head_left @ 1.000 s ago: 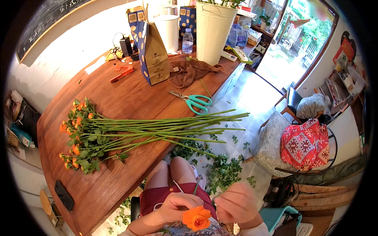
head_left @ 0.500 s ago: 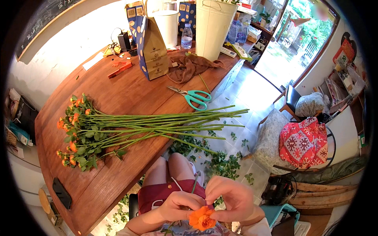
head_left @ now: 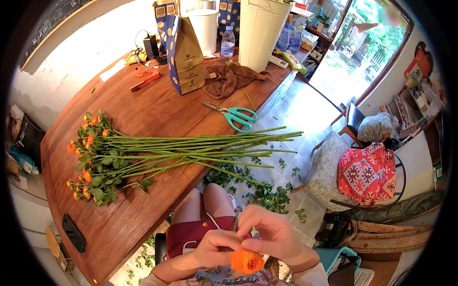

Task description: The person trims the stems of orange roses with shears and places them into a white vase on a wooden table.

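Observation:
An orange rose point(head_left: 247, 261) is held close in front of my lap, its bloom facing up toward me. My left hand point(head_left: 214, 247) is closed round it just below the bloom, with a bit of green stem point(head_left: 236, 221) showing beyond the fingers. My right hand point(head_left: 273, 234) pinches at the rose's far side, thumb beside the petals; exactly what lies between these fingertips is hidden. On the wooden table point(head_left: 114, 233) ahead lies a bunch of long-stemmed orange roses point(head_left: 191, 148), blooms to the left. Past their stems are turquoise-handled scissors point(head_left: 236, 117), lying partly spread.
Cut leaves point(head_left: 269, 199) litter the tiled floor. A phone point(head_left: 74, 232) lies at the table's near left. Toward the back stand a paper bag point(head_left: 188, 62), a water bottle point(head_left: 228, 42), a cream bucket point(head_left: 260, 35) and a brown cloth point(head_left: 234, 80). Draped chairs point(head_left: 329, 171) stand to the right.
My right hand has shifted left and a little away from me, its thumb closer to my left fingers. The rose has turned slightly and moved a touch right.

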`<state>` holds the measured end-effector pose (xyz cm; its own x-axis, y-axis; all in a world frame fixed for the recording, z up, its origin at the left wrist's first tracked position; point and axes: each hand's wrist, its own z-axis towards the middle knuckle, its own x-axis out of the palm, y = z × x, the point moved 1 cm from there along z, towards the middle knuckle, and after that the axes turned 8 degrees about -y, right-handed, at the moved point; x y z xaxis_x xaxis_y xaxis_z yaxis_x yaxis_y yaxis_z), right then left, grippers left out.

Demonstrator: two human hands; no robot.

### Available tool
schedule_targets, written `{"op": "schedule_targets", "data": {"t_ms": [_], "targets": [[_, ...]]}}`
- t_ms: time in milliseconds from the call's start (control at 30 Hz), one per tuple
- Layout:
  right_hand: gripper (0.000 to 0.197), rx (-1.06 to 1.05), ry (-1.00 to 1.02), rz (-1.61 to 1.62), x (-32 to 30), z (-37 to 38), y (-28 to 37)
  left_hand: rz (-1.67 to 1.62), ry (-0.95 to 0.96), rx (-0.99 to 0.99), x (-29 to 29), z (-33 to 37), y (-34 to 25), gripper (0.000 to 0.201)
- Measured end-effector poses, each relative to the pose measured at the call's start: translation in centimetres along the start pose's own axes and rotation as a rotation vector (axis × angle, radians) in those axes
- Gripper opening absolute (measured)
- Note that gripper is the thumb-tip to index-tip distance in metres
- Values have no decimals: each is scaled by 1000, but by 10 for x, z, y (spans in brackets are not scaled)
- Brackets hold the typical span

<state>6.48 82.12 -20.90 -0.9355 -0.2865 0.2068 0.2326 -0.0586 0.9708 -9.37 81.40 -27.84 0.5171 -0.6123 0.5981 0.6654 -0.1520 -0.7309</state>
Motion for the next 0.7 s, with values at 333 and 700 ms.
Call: {"op": "schedule_targets", "data": {"t_ms": [333,700], "targets": [[8,-779,-337,-952,10,-30,16,44,-347,149,14,3,8,20],[37,-723,-407,-923,24,-18,22,317,-467,304,24,4,10,19]]}}
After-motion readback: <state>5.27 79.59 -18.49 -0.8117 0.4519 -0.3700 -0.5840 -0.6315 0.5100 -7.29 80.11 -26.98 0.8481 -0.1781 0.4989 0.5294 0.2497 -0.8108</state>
